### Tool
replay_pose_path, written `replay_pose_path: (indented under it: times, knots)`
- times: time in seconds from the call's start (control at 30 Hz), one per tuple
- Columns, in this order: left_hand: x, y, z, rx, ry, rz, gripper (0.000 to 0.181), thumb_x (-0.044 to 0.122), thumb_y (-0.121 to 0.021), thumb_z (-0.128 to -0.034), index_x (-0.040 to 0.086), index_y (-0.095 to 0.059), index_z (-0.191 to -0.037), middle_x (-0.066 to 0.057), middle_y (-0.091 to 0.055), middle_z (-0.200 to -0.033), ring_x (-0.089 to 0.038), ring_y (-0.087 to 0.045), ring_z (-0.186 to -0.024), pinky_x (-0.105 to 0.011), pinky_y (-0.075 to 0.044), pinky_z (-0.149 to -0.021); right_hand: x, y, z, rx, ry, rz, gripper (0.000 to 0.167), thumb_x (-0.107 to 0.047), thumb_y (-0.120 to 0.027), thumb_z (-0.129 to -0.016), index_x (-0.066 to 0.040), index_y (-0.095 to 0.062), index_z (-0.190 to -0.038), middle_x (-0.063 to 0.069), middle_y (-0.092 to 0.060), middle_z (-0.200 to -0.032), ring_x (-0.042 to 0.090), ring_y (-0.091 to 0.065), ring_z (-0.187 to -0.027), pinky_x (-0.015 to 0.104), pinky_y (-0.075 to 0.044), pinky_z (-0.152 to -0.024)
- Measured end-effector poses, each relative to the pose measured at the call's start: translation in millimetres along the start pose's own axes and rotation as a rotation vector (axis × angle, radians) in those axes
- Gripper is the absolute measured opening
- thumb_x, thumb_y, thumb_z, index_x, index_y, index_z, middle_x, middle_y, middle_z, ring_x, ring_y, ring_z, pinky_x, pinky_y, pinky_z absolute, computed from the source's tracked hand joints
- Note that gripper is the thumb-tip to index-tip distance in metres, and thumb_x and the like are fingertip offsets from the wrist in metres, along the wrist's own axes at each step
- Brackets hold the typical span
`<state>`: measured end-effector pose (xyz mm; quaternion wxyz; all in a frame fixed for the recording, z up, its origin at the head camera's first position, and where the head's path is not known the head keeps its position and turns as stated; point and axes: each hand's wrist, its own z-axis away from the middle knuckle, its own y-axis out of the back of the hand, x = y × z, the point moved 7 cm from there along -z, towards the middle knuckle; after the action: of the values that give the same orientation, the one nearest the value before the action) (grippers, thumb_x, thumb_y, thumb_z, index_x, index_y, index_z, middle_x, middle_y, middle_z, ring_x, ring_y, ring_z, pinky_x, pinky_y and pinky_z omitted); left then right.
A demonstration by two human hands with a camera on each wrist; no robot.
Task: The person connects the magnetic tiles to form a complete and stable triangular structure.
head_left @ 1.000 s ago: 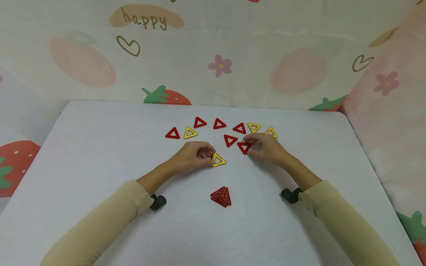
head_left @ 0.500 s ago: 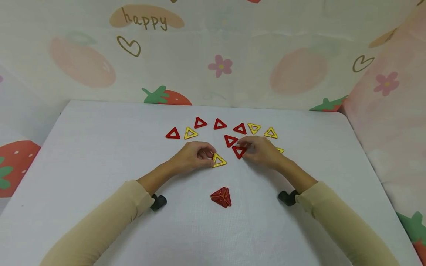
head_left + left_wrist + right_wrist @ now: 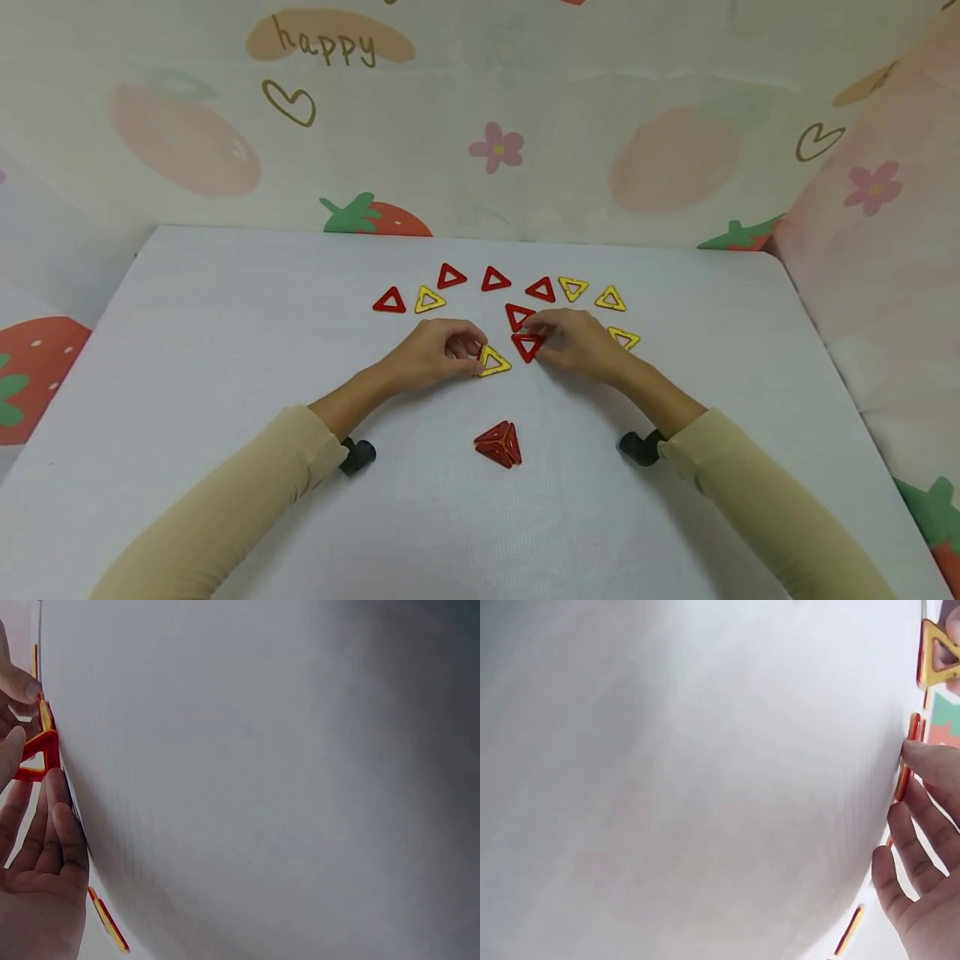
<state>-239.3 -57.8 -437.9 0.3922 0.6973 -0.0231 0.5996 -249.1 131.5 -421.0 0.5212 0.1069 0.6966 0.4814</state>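
My left hand (image 3: 429, 357) pinches a triangular magnetic tile (image 3: 492, 372) by its left side, its yellow face toward the head camera; the left wrist view shows its red face. To its right, my right hand (image 3: 581, 343) holds a red triangular magnetic tile (image 3: 527, 337) between thumb and fingers. The right wrist view shows that red tile (image 3: 905, 769) nearly edge-on. The two held tiles are close but apart. Right behind the right fingertips lies another red tile (image 3: 511, 317), partly covered by them. Nearer the body, a small red pyramid (image 3: 498, 444) of joined tiles stands on the table.
Several loose red and yellow triangular tiles lie along the back of the white table (image 3: 225, 333), from a red one (image 3: 389, 309) at the left to a yellow one (image 3: 611, 307) at the right. Another yellow tile (image 3: 624, 333) lies beside the right wrist. A patterned cloth wall (image 3: 562, 183) rises behind.
My right hand has moved left and slightly nearer with the red tile, toward the yellow one. The yellow tile beside the right wrist has come into view. My left hand has stayed in place.
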Motion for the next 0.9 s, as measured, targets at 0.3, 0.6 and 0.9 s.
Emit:
replay_pose_path:
  times: [0.3,0.6,0.9]
  knots:
    - [3.5,0.5,1.3,-0.001,0.003,0.003,0.031,0.014,-0.08,-0.0853,0.005,-0.068,-0.112,-0.003,-0.065,-0.093,-0.017,-0.059,-0.083,-0.026,-0.049,-0.075,-8,-7,-4.3,-0.014,0.028,-0.008,0.042,-0.002,-0.078,-0.084,-0.004,-0.067,-0.124,0.004,-0.07,-0.109,0.019,-0.062,-0.1,0.04,-0.05,-0.091]
    - [3.9,0.3,1.8,-0.006,-0.002,0.003,0.032,0.014,-0.08,-0.0851,0.005,-0.068,-0.113,-0.002,-0.065,-0.093,-0.017,-0.059,-0.083,-0.026,-0.05,-0.075,-12,-12,-8.3,-0.046,0.017,0.01,0.043,-0.006,-0.076,-0.086,-0.006,-0.065,-0.128,0.004,-0.068,-0.119,0.019,-0.059,-0.104,0.039,-0.048,-0.094]
    - [3.4,-0.2,0.8,-0.009,0.005,0.004,0.031,0.014,-0.079,-0.0854,0.005,-0.068,-0.113,-0.002,-0.065,-0.093,-0.017,-0.06,-0.083,-0.028,-0.05,-0.077,-13,-13,-8.2,-0.045,0.0,0.011,0.044,-0.005,-0.076,-0.086,-0.005,-0.064,-0.128,0.005,-0.068,-0.12,0.02,-0.058,-0.104,0.039,-0.049,-0.095]
